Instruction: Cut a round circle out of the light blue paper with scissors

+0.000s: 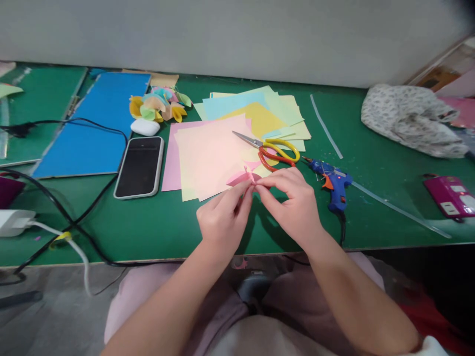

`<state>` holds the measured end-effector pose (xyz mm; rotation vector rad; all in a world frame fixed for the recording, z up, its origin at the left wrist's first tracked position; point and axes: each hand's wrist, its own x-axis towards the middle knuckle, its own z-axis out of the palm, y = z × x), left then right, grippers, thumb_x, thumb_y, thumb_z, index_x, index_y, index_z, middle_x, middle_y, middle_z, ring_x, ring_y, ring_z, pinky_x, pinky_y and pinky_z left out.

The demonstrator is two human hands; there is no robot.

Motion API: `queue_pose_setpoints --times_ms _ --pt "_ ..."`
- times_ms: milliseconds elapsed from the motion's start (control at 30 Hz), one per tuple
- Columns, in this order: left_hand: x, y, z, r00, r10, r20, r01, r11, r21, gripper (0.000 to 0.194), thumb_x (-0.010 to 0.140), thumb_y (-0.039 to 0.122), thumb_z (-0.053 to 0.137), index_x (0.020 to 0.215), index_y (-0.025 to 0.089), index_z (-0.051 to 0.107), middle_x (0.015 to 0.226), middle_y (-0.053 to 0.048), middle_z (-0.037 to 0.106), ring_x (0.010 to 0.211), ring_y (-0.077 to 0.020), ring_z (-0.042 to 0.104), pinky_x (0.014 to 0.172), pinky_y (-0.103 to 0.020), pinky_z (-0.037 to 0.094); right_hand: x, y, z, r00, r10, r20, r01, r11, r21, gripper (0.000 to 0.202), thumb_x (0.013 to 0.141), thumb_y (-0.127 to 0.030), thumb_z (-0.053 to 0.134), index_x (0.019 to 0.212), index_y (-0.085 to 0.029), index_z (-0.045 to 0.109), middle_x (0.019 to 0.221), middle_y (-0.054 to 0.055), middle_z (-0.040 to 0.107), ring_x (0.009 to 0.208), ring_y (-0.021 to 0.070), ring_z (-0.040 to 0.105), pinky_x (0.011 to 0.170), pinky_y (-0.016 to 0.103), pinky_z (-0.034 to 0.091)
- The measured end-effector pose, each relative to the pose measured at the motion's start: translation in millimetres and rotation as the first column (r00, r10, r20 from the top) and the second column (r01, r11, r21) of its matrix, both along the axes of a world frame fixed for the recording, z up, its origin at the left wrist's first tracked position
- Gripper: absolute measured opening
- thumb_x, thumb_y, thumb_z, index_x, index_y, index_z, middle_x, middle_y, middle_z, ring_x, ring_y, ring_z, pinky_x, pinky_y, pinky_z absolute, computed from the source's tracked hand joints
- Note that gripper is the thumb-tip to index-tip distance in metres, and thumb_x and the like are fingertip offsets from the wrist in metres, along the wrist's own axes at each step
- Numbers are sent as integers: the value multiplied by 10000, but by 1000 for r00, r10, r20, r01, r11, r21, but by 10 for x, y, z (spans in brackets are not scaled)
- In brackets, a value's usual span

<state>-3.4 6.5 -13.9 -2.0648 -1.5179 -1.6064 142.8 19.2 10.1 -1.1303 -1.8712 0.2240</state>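
**Pinched Tight in Pink, Right Where the Fingertips Meet**

Right in close now, above the near part of the green table (166, 232): holding a small, curved piece of pink paper (239, 179) between the left hand (222, 217) and the right hand (295, 205). And look at the lie of it! Stretching out leftward from the meeting fingertips, long axis roughly crosswise, tapering to a point just beyond the left fingers. Nearer to the left hand along most of its length, then, and meeting the right fingertips only at its right end.

Now to the grip: no spread at all, on either side. Pinching with thumb and forefinger on the left, pinching likewise on the right, tips almost touching over the paper. Rising just there, a few small pink folds, too small to tell how joined.

Just beyond the right knuckles, the looped handles of the scissors (257, 143), with blades pointing left over a peach sheet (208, 153). Off to the right, the blue glue gun (337, 187), with nozzle towards those handles.
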Motion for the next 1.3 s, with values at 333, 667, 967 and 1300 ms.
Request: queue_pose_setpoints --times_ms 333,667,967,1300 --pt "-29 16 -38 998 4 -57 -2 999 48 62 884 186 703 880 187 765 512 58 665 394 -70 552 453 -186 384 8 3 -12 999 26 39 -28 998 57 170 919 -116 652 817 -241 702 769 26 765 760 230 657 773 384 531" --pt "-32 21 -38 995 24 -99 -21 999 31 71 904 205 656 876 205 722 517 69 664 413 -77 580 463 -189 378 0 -9 -20 999 45 27 -45 999 17 176 923 -126 647 804 -247 694 777 20 762 777 228 646 780 387 523" --pt "-27 4 -51 995 33 -99 -30 999 33 37 897 187 664 912 192 698 526 81 656 408 -74 569 464 -192 376 -2 -12 -6 999 41 12 -41 999 -19 167 921 -120 655 805 -232 697 793 29 766 792 229 644 786 386 526" --pt "-22 7 -41 995 60 -74 -58 998 32 86 903 207 651 885 206 735 494 83 636 386 -64 533 448 -188 357 8 -11 -2 999 27 16 -27 999 -19 173 925 -124 646 809 -244 695 811 30 768 802 234 654 791 390 534"
